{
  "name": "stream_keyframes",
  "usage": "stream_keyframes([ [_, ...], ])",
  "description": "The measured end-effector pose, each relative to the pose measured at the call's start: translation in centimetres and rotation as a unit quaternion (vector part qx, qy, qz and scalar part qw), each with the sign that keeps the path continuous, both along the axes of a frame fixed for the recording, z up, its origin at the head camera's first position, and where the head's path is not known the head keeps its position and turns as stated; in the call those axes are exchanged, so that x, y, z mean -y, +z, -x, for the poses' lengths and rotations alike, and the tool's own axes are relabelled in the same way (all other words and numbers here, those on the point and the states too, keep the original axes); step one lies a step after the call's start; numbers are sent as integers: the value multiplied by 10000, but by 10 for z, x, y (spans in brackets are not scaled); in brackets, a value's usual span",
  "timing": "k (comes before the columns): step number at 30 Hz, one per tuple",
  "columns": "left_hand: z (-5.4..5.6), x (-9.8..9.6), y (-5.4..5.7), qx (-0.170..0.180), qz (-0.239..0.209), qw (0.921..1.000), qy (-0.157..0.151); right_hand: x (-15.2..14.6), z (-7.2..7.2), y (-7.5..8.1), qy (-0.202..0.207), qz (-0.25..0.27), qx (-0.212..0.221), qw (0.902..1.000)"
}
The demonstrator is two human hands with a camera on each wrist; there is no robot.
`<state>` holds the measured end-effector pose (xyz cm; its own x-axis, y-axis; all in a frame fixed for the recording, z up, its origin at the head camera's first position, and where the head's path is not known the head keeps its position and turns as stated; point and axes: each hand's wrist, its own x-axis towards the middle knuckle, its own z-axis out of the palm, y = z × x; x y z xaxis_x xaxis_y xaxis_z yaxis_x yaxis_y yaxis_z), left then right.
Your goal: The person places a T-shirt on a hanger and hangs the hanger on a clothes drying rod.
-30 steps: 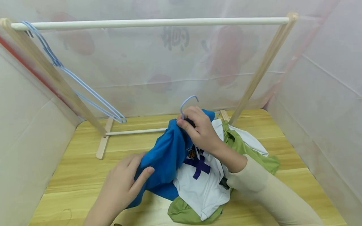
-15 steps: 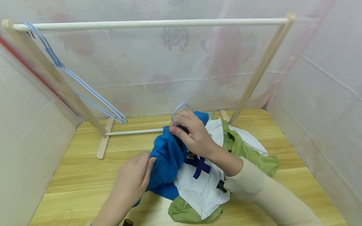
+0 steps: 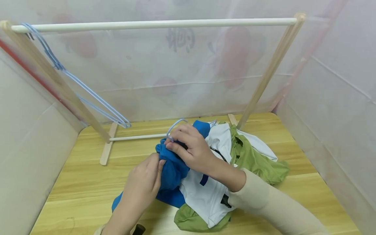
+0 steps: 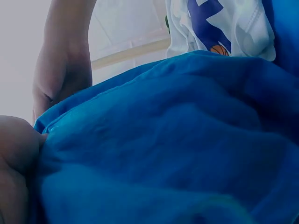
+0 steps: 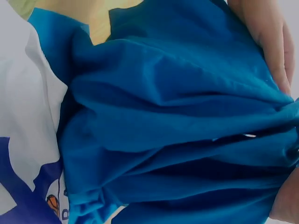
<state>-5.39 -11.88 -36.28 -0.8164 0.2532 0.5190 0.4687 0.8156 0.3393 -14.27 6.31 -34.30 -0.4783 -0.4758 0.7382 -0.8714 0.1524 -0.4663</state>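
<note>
A bunched blue garment (image 3: 171,178) is between both hands above the table. My right hand (image 3: 191,147) grips a light-blue hanger (image 3: 173,126) just below its hook, along with some blue cloth. Most of the hanger is hidden in the garment; one end shows at the right. My left hand (image 3: 145,174) pinches the garment's edge between thumb and fingers, close to the right hand. The blue cloth (image 4: 163,140) spreads across the left wrist view. In the right wrist view, its folds (image 5: 163,121) gather towards the hands.
A white shirt (image 3: 205,202) with a purple print lies beside an olive-green garment (image 3: 252,160). Behind stands a wooden rack with a white top rail (image 3: 158,24). Light-blue hangers (image 3: 88,88) hang at its left end. Pale walls (image 3: 332,98) enclose the wooden table (image 3: 73,182).
The right hand has moved left and towards me with the hanger. The left hand has gone from lying along the garment to pinching its edge, nearer the right hand, and the cloth is more bunched.
</note>
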Motion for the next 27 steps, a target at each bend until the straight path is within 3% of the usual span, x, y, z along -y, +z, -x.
stream_keyframes([
  [7, -1, 3, 3, 232, -163, 9996, 31, -2, -1, 2, -12, -167, -209, 9996],
  [13, -3, 11, 5, 82, -437, 9990, 45, -16, 11, 1, -515, -510, -664, 9952],
  [20, -7, 20, 6, -174, -595, 9981, -26, -39, 24, -12, -877, -838, -358, 9920],
  [27, -13, 29, 6, -156, -765, 9969, -48, -56, 36, -21, -1076, -856, -240, 9902],
])
